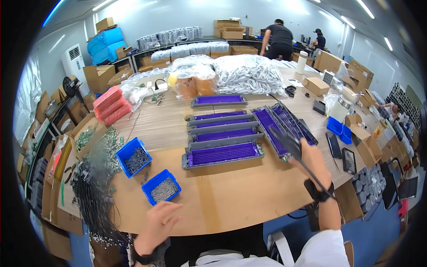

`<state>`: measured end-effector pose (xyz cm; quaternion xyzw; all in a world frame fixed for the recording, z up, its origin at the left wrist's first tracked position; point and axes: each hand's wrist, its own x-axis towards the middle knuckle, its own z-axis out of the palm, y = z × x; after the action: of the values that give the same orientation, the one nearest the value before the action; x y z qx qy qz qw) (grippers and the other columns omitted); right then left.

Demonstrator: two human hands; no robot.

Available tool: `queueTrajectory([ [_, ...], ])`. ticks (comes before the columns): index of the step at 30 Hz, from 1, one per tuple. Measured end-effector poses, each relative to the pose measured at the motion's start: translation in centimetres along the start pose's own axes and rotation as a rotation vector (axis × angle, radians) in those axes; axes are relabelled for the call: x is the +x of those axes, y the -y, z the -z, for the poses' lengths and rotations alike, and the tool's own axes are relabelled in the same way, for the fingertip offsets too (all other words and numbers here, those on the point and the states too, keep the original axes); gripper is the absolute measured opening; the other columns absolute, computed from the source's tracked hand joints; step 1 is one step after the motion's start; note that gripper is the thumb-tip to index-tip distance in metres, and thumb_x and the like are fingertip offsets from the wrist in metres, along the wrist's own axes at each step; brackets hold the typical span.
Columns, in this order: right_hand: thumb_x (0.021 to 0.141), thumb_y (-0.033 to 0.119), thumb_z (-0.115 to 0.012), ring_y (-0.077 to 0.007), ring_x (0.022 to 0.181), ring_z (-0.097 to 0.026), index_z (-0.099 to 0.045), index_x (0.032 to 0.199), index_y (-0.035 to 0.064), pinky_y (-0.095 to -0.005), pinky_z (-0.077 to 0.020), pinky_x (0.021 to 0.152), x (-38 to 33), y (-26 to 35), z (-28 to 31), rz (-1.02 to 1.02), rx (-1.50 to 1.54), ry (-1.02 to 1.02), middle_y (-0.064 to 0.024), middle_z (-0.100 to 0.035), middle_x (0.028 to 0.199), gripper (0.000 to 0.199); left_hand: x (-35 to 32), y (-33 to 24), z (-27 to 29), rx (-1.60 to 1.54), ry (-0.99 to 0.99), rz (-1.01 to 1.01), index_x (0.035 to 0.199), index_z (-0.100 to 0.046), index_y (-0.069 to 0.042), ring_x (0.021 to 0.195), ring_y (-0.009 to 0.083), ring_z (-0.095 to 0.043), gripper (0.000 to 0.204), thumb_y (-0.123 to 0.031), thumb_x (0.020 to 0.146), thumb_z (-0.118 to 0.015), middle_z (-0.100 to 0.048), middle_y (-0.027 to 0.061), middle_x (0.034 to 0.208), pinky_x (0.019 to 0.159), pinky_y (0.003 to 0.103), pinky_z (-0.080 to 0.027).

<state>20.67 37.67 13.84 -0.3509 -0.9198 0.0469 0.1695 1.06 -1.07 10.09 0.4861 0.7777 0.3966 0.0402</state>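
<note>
My right hand [311, 161] is closed around a long black corded tool [289, 144], blurred by motion; its exact kind I cannot make out. The tool reaches over purple-lined grey trays [272, 131] that stand slanted on the table's right. More such trays lie in a row at the middle, the nearest one [224, 154] facing me with its ribbed purple inside up. My left hand [161, 220] is open, fingers apart and slightly bent, just below a blue bin [174, 178] of small light-grey metal parts. Behind it, a second blue bin [129, 155] holds darker grey pieces.
Brown cardboard [249, 196] covers the near tabletop. Bundled black wires [93, 191] with green boards pile up at left, by red bubble-wrapped packs [111, 104]. Bagged white cables [249, 75] lie behind. A phone [334, 144] and blue case [340, 129] sit right. Two people work farther back.
</note>
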Motion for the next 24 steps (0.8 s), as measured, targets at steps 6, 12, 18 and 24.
queueTrajectory([
  [6, 0.072, 0.026, -0.077, -0.0419, 0.066, -0.063, -0.056, 0.091, 0.0041, -0.0488, -0.0510, 0.060, -5.6, -2.1, -0.5, 0.164, 0.017, 0.232, -0.0217, -0.063, 0.069, 0.036, 7.6, -2.0, 4.0, 0.200, 0.029, 0.074, 0.101, -0.068, -0.001, 0.084, 0.0288, -0.064, 0.027, -0.007, 0.076, -0.075, -0.066, 0.0138, 0.089, 0.073, 0.035, -0.050],
  [12, 0.074, 0.035, -0.079, -0.0409, 0.065, -0.063, -0.050, 0.097, 0.0050, -0.0483, -0.0495, 0.055, -7.8, -6.1, -2.2, 0.300, 0.032, 0.470, -0.0195, -0.063, 0.070, 0.048, 18.4, 0.8, 6.0, 0.400, 0.114, 0.078, 0.103, -0.067, 0.002, 0.079, 0.0270, -0.066, 0.031, -0.014, 0.078, -0.074, -0.068, 0.0156, 0.086, 0.073, 0.035, -0.052],
  [18, 0.076, 0.012, -0.070, -0.0402, 0.074, -0.063, -0.046, 0.118, -0.0032, -0.0477, -0.0497, 0.063, -8.6, -7.2, -2.4, 0.334, 0.166, 0.440, -0.0219, -0.062, 0.085, 0.050, 28.7, 2.4, 6.7, 0.573, 0.213, 0.248, 0.110, -0.065, 0.002, 0.086, 0.0264, -0.068, 0.038, -0.021, 0.081, -0.074, -0.070, 0.0166, 0.092, 0.077, 0.035, -0.053],
  [24, 0.078, 0.011, -0.065, -0.0356, 0.074, -0.064, -0.050, 0.118, -0.0078, -0.0440, -0.0511, 0.063, -8.0, -7.8, -2.8, 0.313, 0.199, 0.479, -0.0206, -0.062, 0.086, 0.046, 38.0, 8.8, 0.9, 0.677, 0.297, 0.206, 0.123, -0.058, 0.001, 0.106, 0.0318, -0.062, 0.054, -0.027, 0.080, -0.076, -0.065, 0.0200, 0.112, 0.091, 0.039, -0.048],
])
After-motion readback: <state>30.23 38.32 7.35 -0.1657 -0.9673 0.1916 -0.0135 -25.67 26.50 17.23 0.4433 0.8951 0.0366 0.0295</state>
